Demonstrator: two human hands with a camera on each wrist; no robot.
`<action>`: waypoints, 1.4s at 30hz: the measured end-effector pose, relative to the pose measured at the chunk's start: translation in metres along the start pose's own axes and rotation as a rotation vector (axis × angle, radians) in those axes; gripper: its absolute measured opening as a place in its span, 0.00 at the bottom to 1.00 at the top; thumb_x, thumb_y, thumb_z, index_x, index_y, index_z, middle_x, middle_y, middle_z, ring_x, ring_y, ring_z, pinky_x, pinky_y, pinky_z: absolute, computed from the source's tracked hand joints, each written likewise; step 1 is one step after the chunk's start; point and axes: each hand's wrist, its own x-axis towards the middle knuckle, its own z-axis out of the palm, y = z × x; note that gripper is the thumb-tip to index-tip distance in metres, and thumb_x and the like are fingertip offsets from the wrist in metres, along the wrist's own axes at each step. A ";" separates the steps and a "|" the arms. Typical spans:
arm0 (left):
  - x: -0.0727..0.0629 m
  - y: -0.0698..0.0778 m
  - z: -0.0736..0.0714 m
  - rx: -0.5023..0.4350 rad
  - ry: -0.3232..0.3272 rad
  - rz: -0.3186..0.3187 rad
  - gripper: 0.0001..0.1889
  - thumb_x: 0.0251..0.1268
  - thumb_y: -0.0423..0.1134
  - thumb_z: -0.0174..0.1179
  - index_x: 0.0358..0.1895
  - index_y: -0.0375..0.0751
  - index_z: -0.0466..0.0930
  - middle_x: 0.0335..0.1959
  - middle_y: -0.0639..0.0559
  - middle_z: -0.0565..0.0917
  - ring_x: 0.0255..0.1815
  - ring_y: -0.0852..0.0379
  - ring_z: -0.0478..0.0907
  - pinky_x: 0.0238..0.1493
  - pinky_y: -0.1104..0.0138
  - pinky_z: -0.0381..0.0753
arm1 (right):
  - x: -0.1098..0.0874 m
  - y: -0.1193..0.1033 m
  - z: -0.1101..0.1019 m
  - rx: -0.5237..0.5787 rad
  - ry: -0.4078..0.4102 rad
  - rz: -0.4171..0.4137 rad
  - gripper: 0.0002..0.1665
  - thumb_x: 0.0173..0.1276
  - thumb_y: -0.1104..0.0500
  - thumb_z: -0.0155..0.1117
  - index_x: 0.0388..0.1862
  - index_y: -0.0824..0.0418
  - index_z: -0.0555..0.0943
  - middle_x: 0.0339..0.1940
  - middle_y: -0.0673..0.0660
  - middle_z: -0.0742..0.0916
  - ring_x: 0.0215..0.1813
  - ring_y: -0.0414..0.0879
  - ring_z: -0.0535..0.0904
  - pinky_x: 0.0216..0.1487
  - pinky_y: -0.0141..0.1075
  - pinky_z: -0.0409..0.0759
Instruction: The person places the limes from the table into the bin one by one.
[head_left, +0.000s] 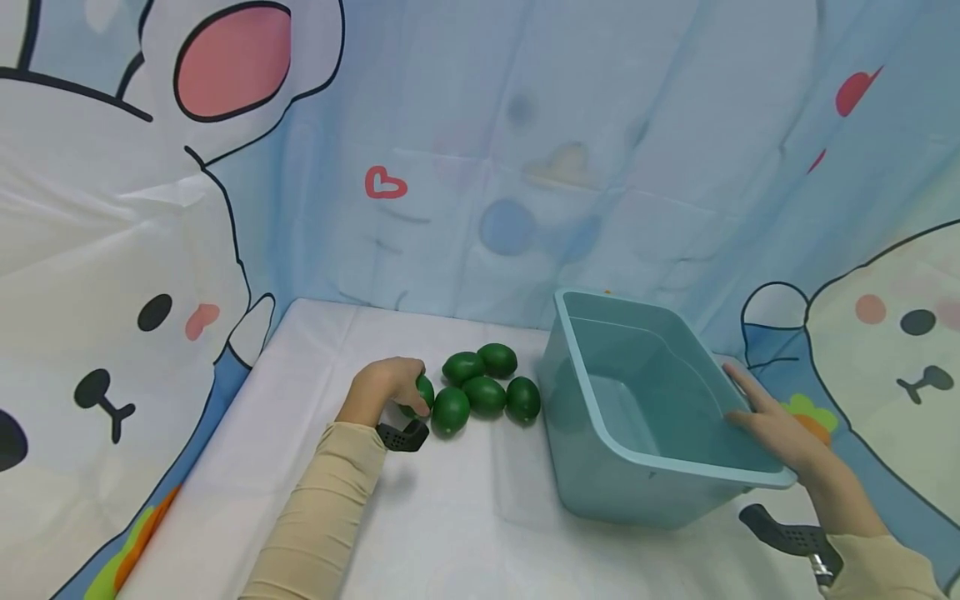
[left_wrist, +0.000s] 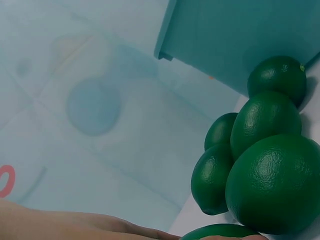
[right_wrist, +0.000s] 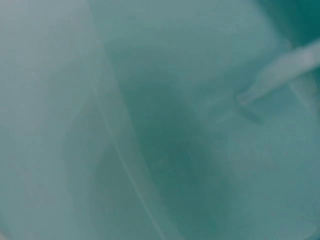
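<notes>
Lower left of centre, head view: the left hand (head_left: 384,387), at the end of a beige, gathered sleeve (head_left: 322,500), fingers curled round one glossy dark-green oval lime (head_left: 426,390). Just right of it, mid-frame, five other limes (head_left: 484,397) sit bunched on the white cloth-covered table (head_left: 442,525), the rightmost close beside the bin. Right of centre: a deep, rectangular, pale-teal plastic bin (head_left: 622,492). At its right rim, the right hand (head_left: 776,429) grips, thumb over the lip; right-wrist view blurred, so cannot tell how the lower fingers lie. Risks, my judgement: rounded, slick skin could let the held lime squirt from a fingertip hold; a brushing knuckle could send the bunch rolling; a one-sided pull might tip or slide the bin into the nearest fruit. Materials: lime skins shiny, finely pitted, some ends pointed; bin walls smooth, corners rounded, rim flanged; cloth faintly creased.
</notes>
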 end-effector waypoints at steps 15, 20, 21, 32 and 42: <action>-0.002 0.003 -0.005 0.007 0.040 0.026 0.37 0.54 0.50 0.68 0.68 0.42 0.66 0.59 0.47 0.76 0.58 0.50 0.73 0.58 0.54 0.73 | -0.001 0.000 -0.002 0.001 -0.007 0.015 0.44 0.76 0.56 0.40 0.75 0.49 0.24 0.73 0.78 0.45 0.62 0.85 0.57 0.47 0.73 0.68; -0.001 0.002 -0.007 0.016 0.065 0.037 0.36 0.55 0.50 0.68 0.66 0.42 0.67 0.56 0.46 0.77 0.55 0.50 0.75 0.55 0.55 0.75 | -0.002 0.001 -0.001 -0.001 0.001 0.004 0.44 0.76 0.57 0.40 0.75 0.50 0.25 0.73 0.79 0.46 0.62 0.85 0.57 0.47 0.72 0.69; 0.000 0.002 -0.007 0.017 0.070 0.041 0.36 0.55 0.50 0.68 0.66 0.42 0.67 0.56 0.46 0.78 0.54 0.50 0.75 0.55 0.55 0.75 | -0.002 0.001 -0.001 -0.002 0.001 0.003 0.44 0.76 0.57 0.40 0.75 0.50 0.25 0.73 0.79 0.46 0.62 0.85 0.57 0.47 0.72 0.69; 0.001 0.001 -0.009 0.029 0.142 0.058 0.40 0.55 0.53 0.66 0.70 0.42 0.63 0.58 0.44 0.76 0.54 0.48 0.75 0.52 0.54 0.76 | -0.001 0.001 -0.001 -0.018 -0.009 0.024 0.44 0.76 0.55 0.40 0.75 0.48 0.24 0.73 0.78 0.45 0.63 0.85 0.56 0.47 0.73 0.67; 0.003 0.001 -0.009 0.005 0.204 0.064 0.40 0.55 0.54 0.65 0.70 0.42 0.63 0.59 0.43 0.76 0.55 0.46 0.75 0.52 0.53 0.76 | 0.001 0.001 -0.001 -0.021 -0.002 0.027 0.44 0.76 0.55 0.41 0.75 0.47 0.24 0.74 0.77 0.45 0.63 0.85 0.55 0.47 0.74 0.67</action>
